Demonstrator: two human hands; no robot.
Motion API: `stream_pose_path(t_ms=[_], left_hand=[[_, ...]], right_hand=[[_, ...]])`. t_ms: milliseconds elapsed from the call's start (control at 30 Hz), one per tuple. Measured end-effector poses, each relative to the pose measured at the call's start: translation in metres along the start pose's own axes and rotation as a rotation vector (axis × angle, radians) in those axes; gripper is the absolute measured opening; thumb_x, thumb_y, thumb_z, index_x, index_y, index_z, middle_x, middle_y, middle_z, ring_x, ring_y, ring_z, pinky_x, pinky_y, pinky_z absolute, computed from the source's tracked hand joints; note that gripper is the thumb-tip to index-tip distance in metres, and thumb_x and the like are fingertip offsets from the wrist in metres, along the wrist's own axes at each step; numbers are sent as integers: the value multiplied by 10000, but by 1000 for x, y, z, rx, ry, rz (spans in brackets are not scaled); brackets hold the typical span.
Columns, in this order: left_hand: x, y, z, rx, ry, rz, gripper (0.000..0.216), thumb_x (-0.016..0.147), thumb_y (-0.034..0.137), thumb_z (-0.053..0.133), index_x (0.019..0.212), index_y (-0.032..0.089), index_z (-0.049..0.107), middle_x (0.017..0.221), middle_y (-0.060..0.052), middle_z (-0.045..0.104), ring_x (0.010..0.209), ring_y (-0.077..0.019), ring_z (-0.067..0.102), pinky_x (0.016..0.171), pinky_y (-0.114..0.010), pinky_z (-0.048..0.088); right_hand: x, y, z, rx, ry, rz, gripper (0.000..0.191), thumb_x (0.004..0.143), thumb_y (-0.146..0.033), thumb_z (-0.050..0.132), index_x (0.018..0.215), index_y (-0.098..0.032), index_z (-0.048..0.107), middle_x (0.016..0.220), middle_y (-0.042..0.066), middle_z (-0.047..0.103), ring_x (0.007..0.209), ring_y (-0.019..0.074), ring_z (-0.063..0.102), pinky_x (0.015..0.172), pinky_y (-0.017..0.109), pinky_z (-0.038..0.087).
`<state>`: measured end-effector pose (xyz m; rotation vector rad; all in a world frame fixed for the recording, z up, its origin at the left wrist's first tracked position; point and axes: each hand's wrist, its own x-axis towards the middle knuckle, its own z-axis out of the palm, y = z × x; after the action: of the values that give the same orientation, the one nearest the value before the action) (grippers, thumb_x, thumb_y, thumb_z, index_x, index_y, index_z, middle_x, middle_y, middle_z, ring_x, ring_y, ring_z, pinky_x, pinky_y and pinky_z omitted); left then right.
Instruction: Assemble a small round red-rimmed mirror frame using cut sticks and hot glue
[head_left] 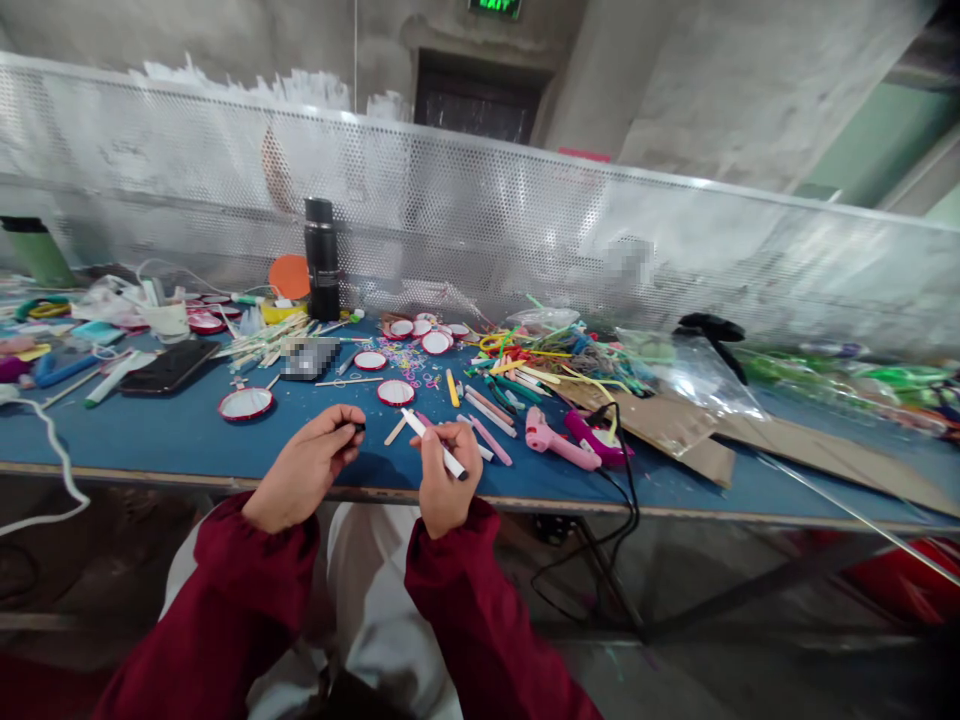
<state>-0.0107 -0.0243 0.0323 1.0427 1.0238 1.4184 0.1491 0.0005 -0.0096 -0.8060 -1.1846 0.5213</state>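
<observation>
Near the table's front edge, my left hand [319, 450] pinches a small black cap [360, 427] between thumb and fingers. To its right, my right hand [448, 480] is closed around a white marker [439, 447] with a dark end. The marker slants, its light end pointing up and left; the fingers cover part of its middle. Beyond the hands lies a round white disc with a red rim [395, 392]. A thin wooden stick [394, 431] rests on the blue table between the two hands.
Several markers [491, 412] lie right of my right hand, then a pink glue gun [559, 440] with a black cable. A black bottle [322, 260] stands by the perforated metal screen [480, 220]. A dark phone [170, 367] and another red-rimmed disc [246, 403] lie at left.
</observation>
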Motion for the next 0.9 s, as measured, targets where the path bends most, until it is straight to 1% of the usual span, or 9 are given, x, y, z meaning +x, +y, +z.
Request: stream_pose_path(t_ms=[100,167,300,367,467,567,633,767,900], left_hand=[[-7,0,4,-95,44,11,305,729,291,776,971,159,646,838,4,597,737,-85,565,630,-159,467],[-11,-3,7,-144,91,26,367,709,292,820,1013,171,653,877,-7,634,732,-83,584,611,-152,477],[-17,-9,11,-262,138,67,332,664,299,868,887,163,664,860,-15,656,671,-62,555,537,-126,440],[-19,-11,12,-294,150,80,315,656,313,876,826,154,663,841,-15,652,657,-56,540,526,-121,432],[-20,-13,12,-312,171,80,313,650,319,881,810,154,669,838,-15,652,665,-56,539,529,-116,431],[-19,-14,12,-306,163,75,305,650,311,882,801,154,668,844,-17,660,661,-55,534,534,-117,431],[-19,-14,11,-296,150,81,297,655,307,878,797,154,667,846,-16,666,644,-49,523,533,-118,427],[-20,-12,9,-255,122,93,282,670,301,870,803,157,666,852,-10,681,621,-43,514,526,-120,419],[-22,-9,4,-130,77,79,255,690,291,859,820,158,684,864,-16,708,587,-41,504,498,-125,406]], right_hand=[[0,-7,-2,39,-3,28,150,912,-304,573,799,-204,572,716,4,666,707,176,616,730,323,478],[-4,-15,-3,89,-17,60,165,911,-302,571,778,-204,573,693,-2,661,687,168,609,718,314,476],[-16,-31,-5,210,-73,129,149,887,-289,590,767,-205,562,679,-15,647,645,151,610,720,311,483],[-21,-35,-5,253,-83,146,138,878,-293,596,778,-209,548,694,-18,644,643,152,624,770,337,494],[-25,-34,-4,281,-94,147,144,877,-301,591,775,-217,534,684,-27,643,636,155,631,882,397,480],[-26,-33,-5,245,-119,109,140,883,-281,583,762,-218,553,640,-39,652,624,151,614,1015,445,400],[-26,-32,-5,206,-133,84,148,891,-264,573,751,-216,570,638,-38,660,631,147,603,1049,444,362],[-27,-33,-7,189,-163,75,138,893,-252,571,761,-216,582,651,-38,665,641,146,603,1028,421,373],[-23,-36,-10,158,-253,101,111,864,-244,605,758,-212,604,664,-11,670,656,164,612,834,355,467]])
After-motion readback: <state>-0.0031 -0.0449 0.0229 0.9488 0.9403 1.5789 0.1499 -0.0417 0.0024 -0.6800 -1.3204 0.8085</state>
